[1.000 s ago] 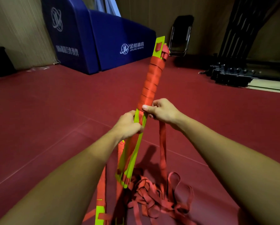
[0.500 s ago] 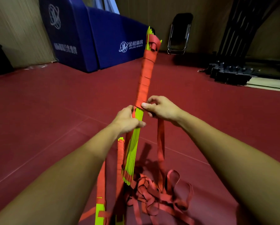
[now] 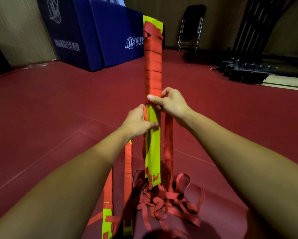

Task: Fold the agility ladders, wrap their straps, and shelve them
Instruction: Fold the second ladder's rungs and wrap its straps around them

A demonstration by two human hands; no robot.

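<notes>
Where the ladder is: the ladder (image 3: 153, 145), folded into a flat yellow-green bundle, is held upright in mid-air in front of the person, above the red floor (image 3: 41, 118).
Strap: a red strap (image 3: 153, 69) is wound in tight turns round the upper half of the ladder. Its loose length hangs down the right side.
Left arm: stretched forward from the lower left, forearm rising to the bundle.
Left grip (image 3: 137, 123): closed round the ladder's left edge below the wrapping, with the thumb laid flat across the yellow face and the fingers hidden behind.
Right arm: reaches in from the lower right, wrist bent inward.
Right grip (image 3: 172, 104): pinches the lowest turn of strap against the ladder, thumb in front and fingers curled behind, sitting just above the left grip.
Strap heap (image 3: 170, 199): slack red loops lie tangled on the floor under the ladder's lower end.
Other bundles (image 3: 128, 163): two more strap-wound ladders lie on the floor under the left arm.
Background: blue mats (image 3: 96, 31) stand against the wall, with a folded chair (image 3: 191, 26) to their right.
</notes>
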